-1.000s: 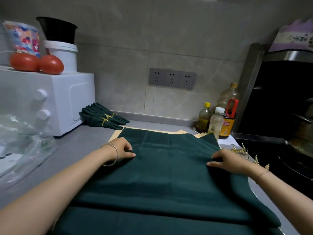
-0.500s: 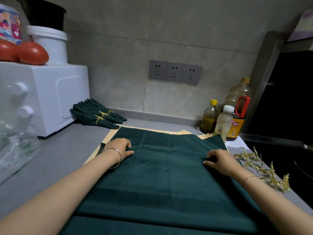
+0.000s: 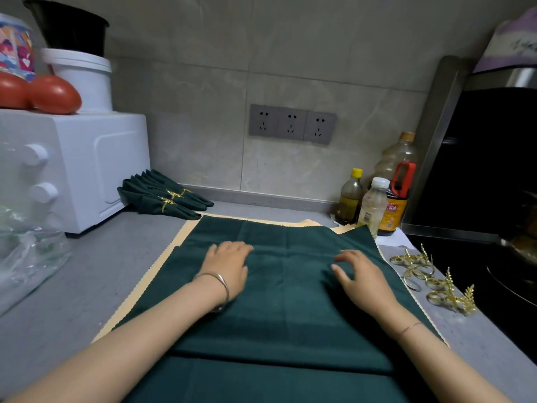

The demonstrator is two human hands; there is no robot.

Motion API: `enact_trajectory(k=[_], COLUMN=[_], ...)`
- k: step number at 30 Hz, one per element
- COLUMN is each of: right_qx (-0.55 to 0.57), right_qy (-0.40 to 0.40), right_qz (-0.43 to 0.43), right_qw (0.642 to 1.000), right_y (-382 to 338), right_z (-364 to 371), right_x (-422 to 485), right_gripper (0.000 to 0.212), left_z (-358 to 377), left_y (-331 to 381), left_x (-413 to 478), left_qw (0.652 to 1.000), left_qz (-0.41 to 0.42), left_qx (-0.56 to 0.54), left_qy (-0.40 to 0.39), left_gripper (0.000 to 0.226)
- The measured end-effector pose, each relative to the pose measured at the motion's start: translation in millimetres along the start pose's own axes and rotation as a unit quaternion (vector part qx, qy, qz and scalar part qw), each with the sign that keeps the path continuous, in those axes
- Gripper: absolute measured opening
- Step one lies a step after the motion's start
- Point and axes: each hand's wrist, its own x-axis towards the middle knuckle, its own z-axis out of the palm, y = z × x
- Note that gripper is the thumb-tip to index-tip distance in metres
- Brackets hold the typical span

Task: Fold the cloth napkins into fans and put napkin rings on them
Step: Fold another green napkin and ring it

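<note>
A dark green cloth napkin (image 3: 284,301) lies spread on the grey counter over a cream cloth, with a folded pleat across its near part. My left hand (image 3: 229,263) rests flat on the napkin left of centre, fingers straight. Right of centre, my right hand (image 3: 360,277) touches the napkin with fingers spread and slightly bent, holding nothing. Several gold leaf-shaped napkin rings (image 3: 433,280) lie on the counter just right of the napkin. Two finished green napkin fans with gold rings (image 3: 165,196) lie at the back left.
A white oven (image 3: 72,167) with tomatoes (image 3: 52,94) and tubs on top stands at the left, a clear plastic bag (image 3: 29,251) in front of it. Bottles (image 3: 374,205) stand at the back right beside a black stove (image 3: 494,257). The tiled wall carries sockets (image 3: 292,123).
Both hands have moved inward from the napkin's side edges to its middle. They let go of the edges and now lie on top of the cloth.
</note>
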Motion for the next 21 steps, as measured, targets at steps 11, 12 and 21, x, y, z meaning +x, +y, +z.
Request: enact_trajectory(k=[11,12,21], right_qx=[0.007,0.000,-0.094], right_qy=[-0.160,-0.170,-0.182], right_qz=[-0.052,-0.048,0.004], right_qw=[0.986,0.984,0.979], right_y=[-93.7,-95.4,-70.9], right_z=[38.8,41.3,36.5], right_x=[-64.8,-66.8,-79.3], right_gripper=[0.046,0.047,0.050], left_z=[16.1,17.8,21.0], left_y=[60.3,59.7,46.6], left_x=[-73.3,-74.5,-80.4], left_qw=[0.987,0.987,0.991], left_qz=[0.001,-0.001,-0.036], left_qx=[0.000,-0.002,-0.015], left_qy=[-0.163,-0.159,-0.131], left_gripper=[0.054,0.054,0.055])
